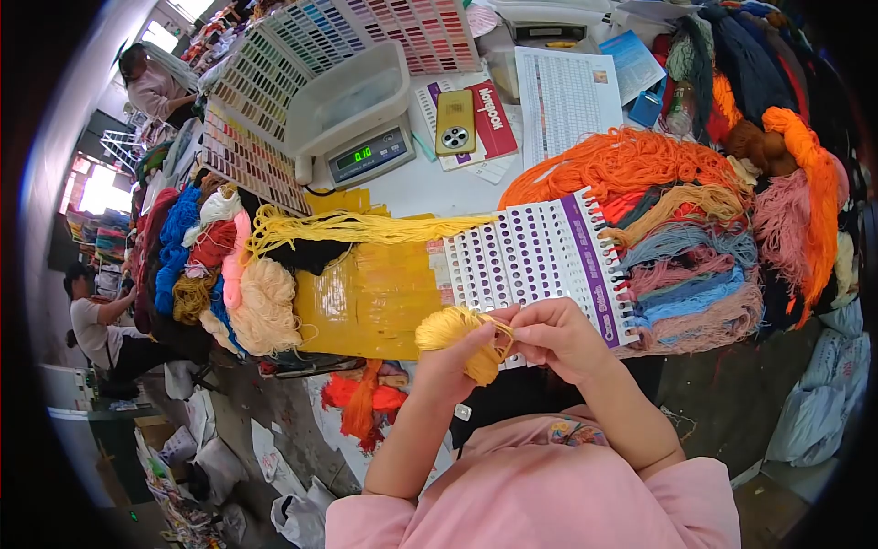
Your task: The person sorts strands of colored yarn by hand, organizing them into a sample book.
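Note:
My left hand (pixel 450 368) is wrapped round a bundle of yellow thread (pixel 448 331) near the table's front edge. Beside it on the right, my right hand (pixel 553 339) pinches a loop of the same yellow thread at the bundle's right end. Just beyond both hands lies a white card with rows of punched holes (pixel 549 252) and a purple strip. Long yellow strands (pixel 366 229) stretch from the card's upper left corner leftward across a yellow taped surface (pixel 357 302).
A scale (pixel 370 156) holding a clear tub, colour charts (pixel 265 101), a phone (pixel 455 119) and printed sheets (pixel 567 101) stand behind. Coloured yarn is piled left (pixel 270 302) and right (pixel 695 256). Two people (pixel 151 87) (pixel 101 320) are at the far left.

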Demonstrator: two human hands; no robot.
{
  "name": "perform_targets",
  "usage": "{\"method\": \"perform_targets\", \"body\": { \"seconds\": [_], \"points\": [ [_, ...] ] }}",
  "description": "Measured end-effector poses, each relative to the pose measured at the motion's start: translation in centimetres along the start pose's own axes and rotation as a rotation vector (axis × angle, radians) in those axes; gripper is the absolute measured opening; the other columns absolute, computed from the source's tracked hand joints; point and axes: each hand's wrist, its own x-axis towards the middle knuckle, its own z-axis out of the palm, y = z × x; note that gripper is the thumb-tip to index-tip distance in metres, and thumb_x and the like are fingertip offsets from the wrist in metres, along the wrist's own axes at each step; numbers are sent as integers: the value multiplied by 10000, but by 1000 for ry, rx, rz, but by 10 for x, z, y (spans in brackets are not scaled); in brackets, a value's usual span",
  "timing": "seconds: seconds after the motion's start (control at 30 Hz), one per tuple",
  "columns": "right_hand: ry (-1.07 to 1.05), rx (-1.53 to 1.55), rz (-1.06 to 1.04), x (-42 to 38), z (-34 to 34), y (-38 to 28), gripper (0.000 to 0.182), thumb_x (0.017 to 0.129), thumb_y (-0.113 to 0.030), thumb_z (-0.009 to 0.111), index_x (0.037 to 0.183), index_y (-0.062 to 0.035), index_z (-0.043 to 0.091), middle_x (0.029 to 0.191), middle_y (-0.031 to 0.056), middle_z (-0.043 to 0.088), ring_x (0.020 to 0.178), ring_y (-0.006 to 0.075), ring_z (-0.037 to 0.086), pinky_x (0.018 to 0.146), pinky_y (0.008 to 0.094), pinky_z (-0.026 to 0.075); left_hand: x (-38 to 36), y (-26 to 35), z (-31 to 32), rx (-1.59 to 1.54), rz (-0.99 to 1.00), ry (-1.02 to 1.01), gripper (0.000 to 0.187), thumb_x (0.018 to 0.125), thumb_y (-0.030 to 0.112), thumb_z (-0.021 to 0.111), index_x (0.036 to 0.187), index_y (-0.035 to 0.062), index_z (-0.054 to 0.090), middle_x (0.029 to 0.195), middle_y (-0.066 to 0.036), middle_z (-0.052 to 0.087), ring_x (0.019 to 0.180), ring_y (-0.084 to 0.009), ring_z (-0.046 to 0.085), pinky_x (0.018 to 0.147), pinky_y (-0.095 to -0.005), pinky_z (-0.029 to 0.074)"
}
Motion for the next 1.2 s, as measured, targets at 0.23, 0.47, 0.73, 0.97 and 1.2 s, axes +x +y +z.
{"method": "perform_targets", "body": {
  "seconds": [0.23,0.47,0.73,0.97,1.2],
  "points": [
    [-13,-19,59,-2,6,-8,95,742,-26,518,788,40,568,960,133,551,529,70,510,506,189,449,1,-1,-1,-14,-36,87,277,772,89,508,1004,-62,494,936,-124,543,840,-173,528,723,-285,432],
    [102,-233,-5,0,18,-5,91,721,-49,563,750,38,568,894,91,567,535,31,478,456,156,385,5,-7,-1,9,-27,120,333,781,166,503,1021,-64,478,951,-128,531,841,-177,535,740,-287,423],
    [76,-144,-3,-2,2,4,74,733,-55,557,747,17,559,786,27,563,487,2,388,399,142,277,6,-10,0,-7,-22,130,300,801,167,479,1002,-55,492,982,-131,521,880,-177,517,766,-296,415],
    [96,75,84,-11,-10,-3,182,747,-76,543,903,18,551,823,42,572,483,10,402,390,139,274,2,-13,-2,-117,-55,7,426,853,316,326,1030,-38,481,1100,-168,451,989,-240,455,825,-375,391],
    [115,-322,144,-10,11,-12,253,723,-47,545,964,28,552,873,33,572,634,50,548,378,116,308,3,-8,4,-13,-104,-25,534,859,374,240,1076,-73,434,1128,-189,428,1018,-266,445,854,-392,366]
  ]
}}
